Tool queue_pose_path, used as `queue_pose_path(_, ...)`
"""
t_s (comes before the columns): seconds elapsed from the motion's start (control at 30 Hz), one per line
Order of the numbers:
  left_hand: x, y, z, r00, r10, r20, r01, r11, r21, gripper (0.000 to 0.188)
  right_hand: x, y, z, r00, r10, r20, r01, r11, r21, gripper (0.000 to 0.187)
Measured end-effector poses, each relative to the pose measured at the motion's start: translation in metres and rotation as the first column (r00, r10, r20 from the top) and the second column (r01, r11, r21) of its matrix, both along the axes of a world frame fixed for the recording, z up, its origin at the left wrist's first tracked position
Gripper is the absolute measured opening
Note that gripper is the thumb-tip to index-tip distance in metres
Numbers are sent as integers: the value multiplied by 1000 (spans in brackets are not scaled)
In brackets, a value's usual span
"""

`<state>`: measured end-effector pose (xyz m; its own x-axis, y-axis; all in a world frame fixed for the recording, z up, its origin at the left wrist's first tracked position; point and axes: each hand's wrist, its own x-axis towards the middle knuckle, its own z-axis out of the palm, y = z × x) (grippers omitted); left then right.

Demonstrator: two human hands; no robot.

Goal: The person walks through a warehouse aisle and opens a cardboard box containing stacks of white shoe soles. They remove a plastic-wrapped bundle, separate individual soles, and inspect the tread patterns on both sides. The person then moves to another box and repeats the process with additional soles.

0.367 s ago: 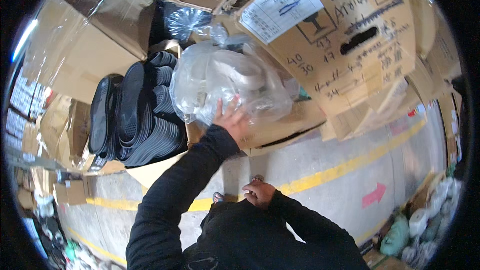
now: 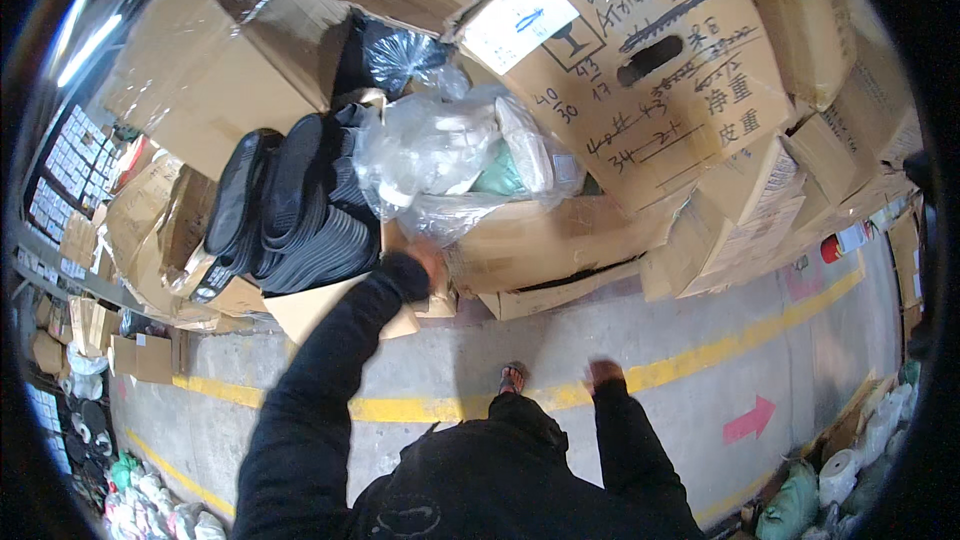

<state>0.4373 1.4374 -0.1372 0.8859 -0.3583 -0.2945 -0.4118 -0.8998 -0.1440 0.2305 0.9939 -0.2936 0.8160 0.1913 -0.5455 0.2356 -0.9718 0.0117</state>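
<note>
My left hand (image 2: 428,262) is low at the front corner of an open cardboard box (image 2: 560,235), just below a clear plastic bag (image 2: 425,155). Motion blurs its fingers, and I see nothing held in it. Whitish pieces and a green bundle (image 2: 503,172) show in and around the crumpled plastic. Left of that, black ribbed shoe soles (image 2: 318,225) stand stacked in another open carton (image 2: 318,310). My right hand (image 2: 604,373) hangs above the floor, apart from everything, its fingers smeared by motion.
A large marked carton (image 2: 640,70) leans over the right of the open box, with more cartons (image 2: 750,210) beyond. Yellow lines (image 2: 700,365) and a pink arrow (image 2: 750,421) mark the grey floor. Bagged goods (image 2: 845,470) lie at the lower right.
My left hand has come off the plastic bag and dropped toward the box's front corner. The plastic now lies differently, showing the green bundle. My right hand has swung outward from my body.
</note>
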Motion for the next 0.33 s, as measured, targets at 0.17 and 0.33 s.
queue_pose_path(0.17, -292, -56, -157, 891, -271, -363, 98, 898, -430, 27, -215, -96, -60, 841, 190, -507, -328, 924, -197, 30)
queue_pose_path(0.33, -532, 30, -268, 725, 102, -681, -517, 734, -440, 29, -346, -104, -61, 932, -147, -331, 147, 989, -24, 32)
